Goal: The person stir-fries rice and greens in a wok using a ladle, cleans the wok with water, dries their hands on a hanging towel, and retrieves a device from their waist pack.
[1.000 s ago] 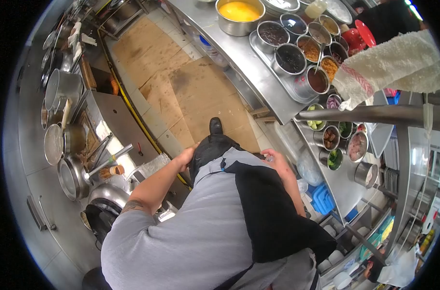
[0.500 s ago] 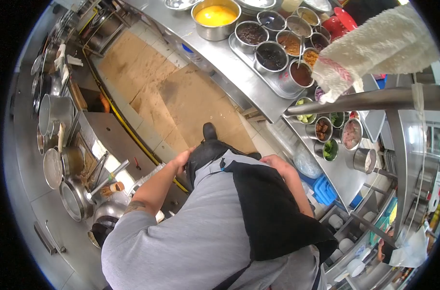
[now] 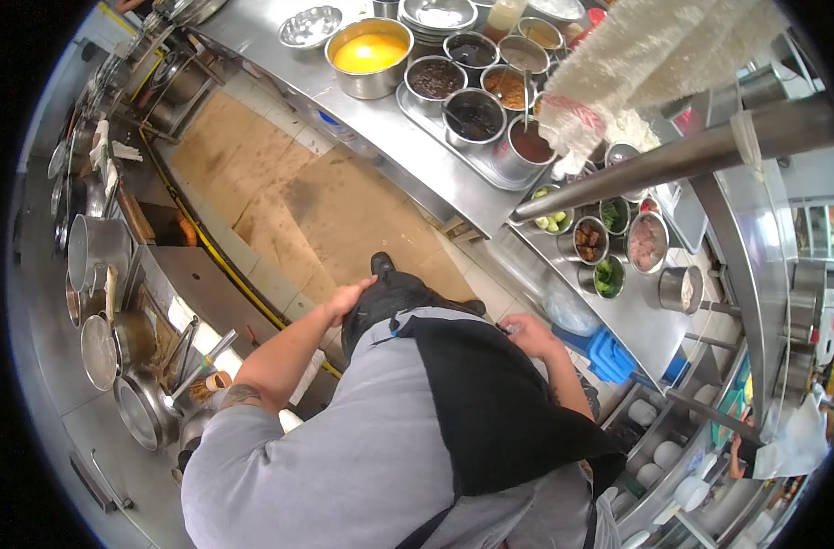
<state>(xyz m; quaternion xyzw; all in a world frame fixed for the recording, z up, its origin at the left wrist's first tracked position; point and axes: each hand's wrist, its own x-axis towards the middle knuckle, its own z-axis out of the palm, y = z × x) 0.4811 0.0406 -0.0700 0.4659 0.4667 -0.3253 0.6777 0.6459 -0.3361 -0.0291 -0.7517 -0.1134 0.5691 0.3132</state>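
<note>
My left hand (image 3: 348, 300) lies against my dark trousers (image 3: 394, 297) at the upper thigh, fingers stretched out and holding nothing. At the other side of my body, my right hand (image 3: 531, 335) is closed beside the top edge of the black apron (image 3: 490, 403). A small dark bit shows at its fingertips, too small to name. Below the hands is my grey shirt (image 3: 353, 412), and one black shoe (image 3: 381, 264) stands on the brown floor covering (image 3: 362, 210).
A steel counter (image 3: 426, 169) holds a pot of yellow liquid (image 3: 371, 55) and several sauce containers. Cups of ingredients sit on a lower counter (image 3: 632, 316) at right, under a metal rail (image 3: 637, 165) with a towel (image 3: 637, 73). Pots (image 3: 97, 247) line the left; a yellow hose (image 3: 220, 256) crosses the floor.
My right hand has come out farther from beside the apron, and its curled fingers now show. My left hand stays on the trousers. The whole view has shifted slightly.
</note>
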